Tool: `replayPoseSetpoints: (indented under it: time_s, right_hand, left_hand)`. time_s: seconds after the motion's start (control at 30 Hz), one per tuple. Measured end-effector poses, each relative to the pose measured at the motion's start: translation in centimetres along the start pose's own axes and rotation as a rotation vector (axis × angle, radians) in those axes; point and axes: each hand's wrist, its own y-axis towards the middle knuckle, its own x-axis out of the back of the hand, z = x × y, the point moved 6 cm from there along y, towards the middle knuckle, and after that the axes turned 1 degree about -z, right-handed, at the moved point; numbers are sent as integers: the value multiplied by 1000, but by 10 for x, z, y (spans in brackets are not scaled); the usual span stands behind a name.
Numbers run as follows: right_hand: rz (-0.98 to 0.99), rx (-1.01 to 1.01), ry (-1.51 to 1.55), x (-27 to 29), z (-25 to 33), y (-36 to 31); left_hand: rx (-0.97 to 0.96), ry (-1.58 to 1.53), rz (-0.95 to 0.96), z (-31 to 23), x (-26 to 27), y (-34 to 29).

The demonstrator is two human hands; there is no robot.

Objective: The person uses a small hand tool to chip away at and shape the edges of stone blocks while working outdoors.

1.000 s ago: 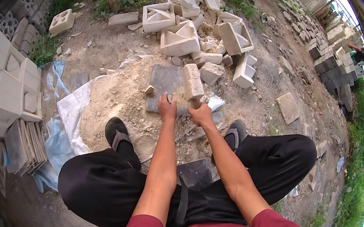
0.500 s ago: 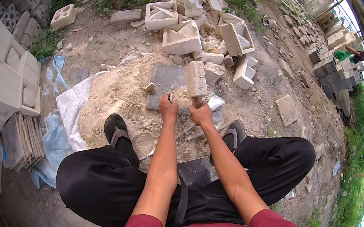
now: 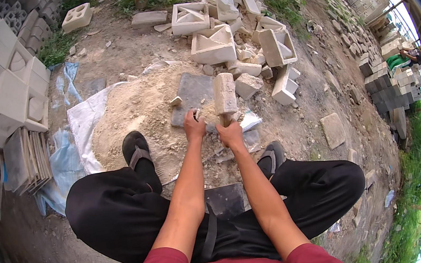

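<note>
My right hand (image 3: pixel 230 134) is wrapped round the short handle of a mallet. Its blocky, dust-covered head (image 3: pixel 224 93) is raised above the ground beyond that hand. To its left, my left hand (image 3: pixel 194 125) is closed at the near edge of a dark flat slab (image 3: pixel 196 84). A small pale chunk (image 3: pixel 197 114) shows at its fingertips, mostly hidden by them. A loose fragment (image 3: pixel 175 101) lies at the slab's left side. Left of the slab spreads a heap of crushed, sandy material (image 3: pixel 133 109) on a white sack (image 3: pixel 85 127).
Broken pale hollow blocks (image 3: pixel 212 46) are piled beyond the slab. Patterned blocks (image 3: pixel 8 89) are stacked at left, above thin leaning boards (image 3: pixel 27 161). A flat stone (image 3: pixel 333 130) lies to the right. My sandalled feet flank the heap. Far right, a person is near grey blocks (image 3: pixel 393 86).
The mallet head sits slightly lower and nearer my right hand. My left hand stays at the slab's near edge. The whole view has shifted a little.
</note>
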Motion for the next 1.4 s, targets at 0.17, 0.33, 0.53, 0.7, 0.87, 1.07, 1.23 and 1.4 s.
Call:
replayPoseSetpoints:
  time_s: [0.17,0.33,0.53,0.7,0.87,1.07,1.23,1.4]
  right_hand:
    - [111,-29,-235,4,-16,16]
    - [208,-99,-41,-3,11,18]
    - [35,78,-239,0,-21,12]
    - [112,6,-123,-6,43,0]
    - [11,112,-113,-17,41,-6]
    - [265,54,-239,-18,54,15]
    - [123,56,118,-30,48,-7]
    - [200,146,-288,-37,31,-8]
  left_hand:
    - [-7,31,23,0,-7,3]
    - [165,-273,354,25,-27,7]
    - [232,-323,104,7,-21,3]
    - [243,-313,-128,36,20,19]
    - [266,-325,-156,39,24,12]
    - [261,-188,-161,41,31,16]
    - [255,-250,-190,36,32,10]
    - [279,-202,-179,30,30,13]
